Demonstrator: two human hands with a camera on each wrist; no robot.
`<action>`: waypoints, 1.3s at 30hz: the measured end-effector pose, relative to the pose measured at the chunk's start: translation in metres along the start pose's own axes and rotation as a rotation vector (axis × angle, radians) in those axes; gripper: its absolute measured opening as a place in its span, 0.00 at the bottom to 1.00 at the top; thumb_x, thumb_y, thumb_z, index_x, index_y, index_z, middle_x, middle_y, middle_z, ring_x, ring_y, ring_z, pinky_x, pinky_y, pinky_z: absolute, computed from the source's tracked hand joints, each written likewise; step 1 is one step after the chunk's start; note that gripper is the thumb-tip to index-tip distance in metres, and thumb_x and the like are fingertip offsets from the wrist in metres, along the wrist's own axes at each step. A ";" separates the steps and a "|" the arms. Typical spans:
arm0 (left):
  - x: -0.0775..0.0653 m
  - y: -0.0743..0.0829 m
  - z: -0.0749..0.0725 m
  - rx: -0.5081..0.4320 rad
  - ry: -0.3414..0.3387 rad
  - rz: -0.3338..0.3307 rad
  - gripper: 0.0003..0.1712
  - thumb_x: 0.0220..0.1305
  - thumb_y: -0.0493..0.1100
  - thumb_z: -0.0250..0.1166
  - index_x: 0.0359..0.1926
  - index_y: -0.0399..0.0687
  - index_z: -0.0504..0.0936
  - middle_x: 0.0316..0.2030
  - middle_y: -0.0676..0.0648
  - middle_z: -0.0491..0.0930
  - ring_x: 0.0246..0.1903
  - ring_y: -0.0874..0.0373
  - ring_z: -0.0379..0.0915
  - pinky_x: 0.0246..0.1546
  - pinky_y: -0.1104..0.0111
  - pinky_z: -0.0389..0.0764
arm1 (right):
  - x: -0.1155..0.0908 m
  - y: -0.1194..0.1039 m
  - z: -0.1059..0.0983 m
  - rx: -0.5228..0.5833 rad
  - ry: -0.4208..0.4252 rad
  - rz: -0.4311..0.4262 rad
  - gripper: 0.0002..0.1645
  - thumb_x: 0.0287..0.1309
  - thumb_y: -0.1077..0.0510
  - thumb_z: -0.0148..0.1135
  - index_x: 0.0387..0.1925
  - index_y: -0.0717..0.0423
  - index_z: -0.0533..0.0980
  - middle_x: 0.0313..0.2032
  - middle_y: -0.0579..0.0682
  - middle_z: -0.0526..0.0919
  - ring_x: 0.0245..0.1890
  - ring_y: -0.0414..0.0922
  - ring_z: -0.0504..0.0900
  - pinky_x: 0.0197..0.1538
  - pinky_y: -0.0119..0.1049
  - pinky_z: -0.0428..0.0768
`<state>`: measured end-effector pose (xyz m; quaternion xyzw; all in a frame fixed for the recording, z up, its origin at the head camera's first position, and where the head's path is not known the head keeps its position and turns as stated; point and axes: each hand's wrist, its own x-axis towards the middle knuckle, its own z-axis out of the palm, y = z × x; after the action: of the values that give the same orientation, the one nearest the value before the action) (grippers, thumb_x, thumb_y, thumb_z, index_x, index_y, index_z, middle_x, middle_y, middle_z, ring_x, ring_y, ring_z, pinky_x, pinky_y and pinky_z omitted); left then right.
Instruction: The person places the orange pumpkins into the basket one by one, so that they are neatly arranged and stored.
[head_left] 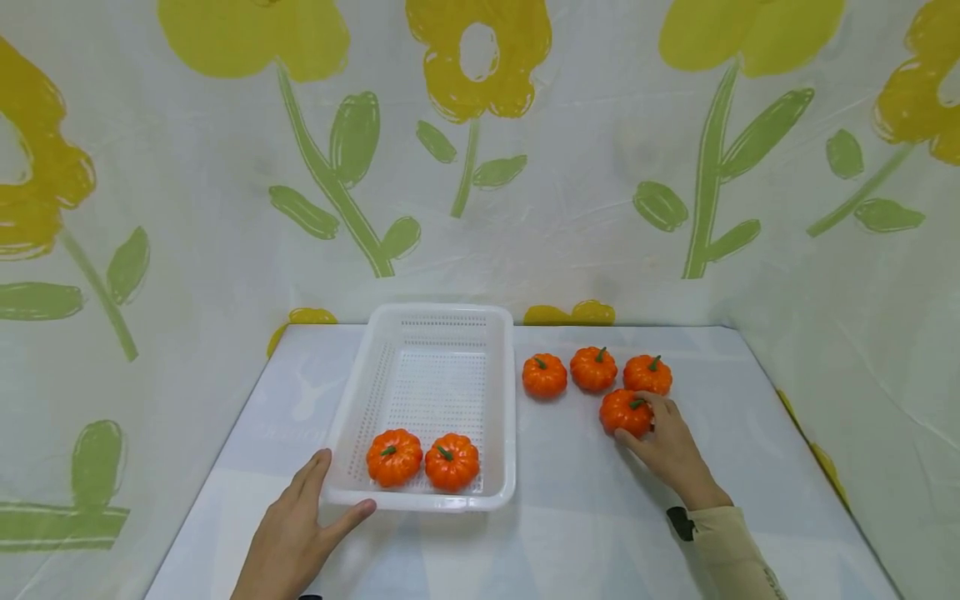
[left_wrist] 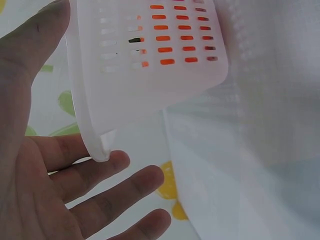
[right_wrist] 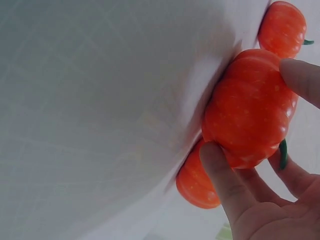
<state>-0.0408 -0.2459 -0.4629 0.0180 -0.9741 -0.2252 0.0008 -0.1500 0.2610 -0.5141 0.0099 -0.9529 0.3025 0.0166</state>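
My right hand (head_left: pixel 670 450) is curved around a glossy orange ribbed toy pumpkin with a short green stem (head_left: pixel 622 414), pinching it with the thumb on the near side and the fingers on the far side. It sits at or close to the table top; I cannot tell whether it bears its weight there. My left hand (head_left: pixel 291 533) is spread, thumb apart from the extended fingers, at the near left corner of a white plastic basket with slotted walls (head_left: pixel 422 502). The thumb lies along the near rim and the fingers reach by the left side; how firmly they press is not visible.

Right behind the pinched pumpkin is a matching orange pumpkin (head_left: pixel 649 377), close against it, with a second loose pumpkin (head_left: pixel 593 371) and a third loose pumpkin (head_left: pixel 544 377) lined up toward the basket. Two more, a left inside pumpkin (head_left: pixel 394 460) and a right inside pumpkin (head_left: pixel 453 464), sit side by side at the basket's near end. The basket's right wall stands between them and my pinch. All this rests on a pale table (head_left: pixel 585 517).

My right forearm, in a beige sleeve (head_left: pixel 729 550), slants in from the lower right; my left hand comes up from the lower left.
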 end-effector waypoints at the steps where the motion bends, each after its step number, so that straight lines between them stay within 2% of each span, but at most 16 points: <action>1: 0.000 0.000 0.000 -0.001 0.000 0.001 0.65 0.56 0.79 0.62 0.75 0.32 0.58 0.71 0.28 0.62 0.65 0.28 0.64 0.60 0.34 0.69 | 0.000 0.000 0.000 -0.001 0.001 0.002 0.47 0.59 0.53 0.74 0.70 0.67 0.59 0.65 0.72 0.62 0.56 0.65 0.71 0.58 0.63 0.77; 10: 0.000 0.002 -0.001 0.001 0.004 0.008 0.65 0.56 0.78 0.63 0.75 0.32 0.59 0.70 0.28 0.62 0.64 0.28 0.65 0.60 0.35 0.70 | 0.000 -0.001 0.001 -0.010 0.023 -0.022 0.49 0.56 0.53 0.76 0.71 0.64 0.61 0.65 0.70 0.64 0.60 0.66 0.69 0.60 0.66 0.74; 17: -0.001 0.001 -0.001 -0.001 0.006 0.010 0.64 0.57 0.78 0.63 0.75 0.32 0.59 0.71 0.28 0.62 0.65 0.29 0.65 0.60 0.35 0.70 | 0.002 -0.004 0.002 0.030 0.078 -0.079 0.48 0.54 0.54 0.79 0.69 0.65 0.63 0.62 0.66 0.66 0.56 0.62 0.73 0.56 0.60 0.79; 23: 0.000 0.002 -0.001 0.003 0.008 0.008 0.65 0.56 0.78 0.62 0.75 0.32 0.59 0.71 0.28 0.62 0.64 0.28 0.65 0.60 0.36 0.70 | 0.003 -0.012 0.002 0.038 0.105 -0.096 0.47 0.52 0.53 0.80 0.68 0.64 0.66 0.62 0.64 0.67 0.55 0.60 0.73 0.56 0.59 0.80; 33: 0.000 0.003 -0.003 -0.001 -0.007 -0.001 0.65 0.56 0.79 0.62 0.75 0.32 0.58 0.71 0.27 0.62 0.64 0.28 0.65 0.60 0.35 0.70 | 0.008 -0.029 0.002 0.099 0.192 -0.217 0.46 0.48 0.56 0.82 0.66 0.63 0.69 0.61 0.63 0.70 0.54 0.59 0.77 0.53 0.57 0.82; 39: 0.000 0.002 -0.002 -0.007 -0.005 -0.002 0.65 0.56 0.79 0.62 0.75 0.32 0.58 0.71 0.28 0.62 0.64 0.28 0.65 0.60 0.35 0.70 | 0.009 -0.048 0.006 0.165 0.208 -0.287 0.45 0.48 0.55 0.83 0.65 0.63 0.71 0.60 0.61 0.72 0.54 0.56 0.77 0.52 0.55 0.83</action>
<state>-0.0408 -0.2448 -0.4598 0.0182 -0.9734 -0.2284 -0.0018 -0.1576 0.2185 -0.4914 0.1155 -0.9069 0.3734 0.1573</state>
